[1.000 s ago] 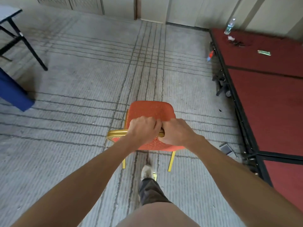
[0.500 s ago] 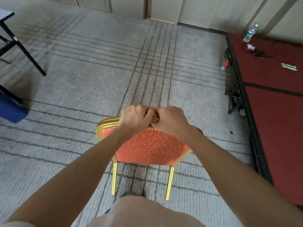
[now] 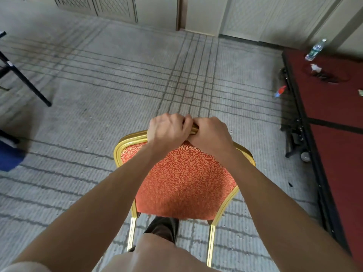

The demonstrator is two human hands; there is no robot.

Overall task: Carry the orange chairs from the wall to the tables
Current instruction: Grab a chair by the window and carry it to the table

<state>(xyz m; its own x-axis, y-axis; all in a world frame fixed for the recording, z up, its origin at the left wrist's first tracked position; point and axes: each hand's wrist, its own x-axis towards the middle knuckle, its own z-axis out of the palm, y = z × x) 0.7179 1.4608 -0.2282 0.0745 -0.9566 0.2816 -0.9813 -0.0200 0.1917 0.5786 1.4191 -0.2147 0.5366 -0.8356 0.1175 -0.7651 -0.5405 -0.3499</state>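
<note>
chair (image 3: 182, 179), one, under left hand (image 3: 167, 130), right hand (image 3: 210, 134)

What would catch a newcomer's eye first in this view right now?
The orange chair with its gold frame fills the centre foreground. The left hand and right hand grip the top rail of its back, side by side. Next is the red platform along the right edge, with a bottle standing at its far end near the wall.
</note>
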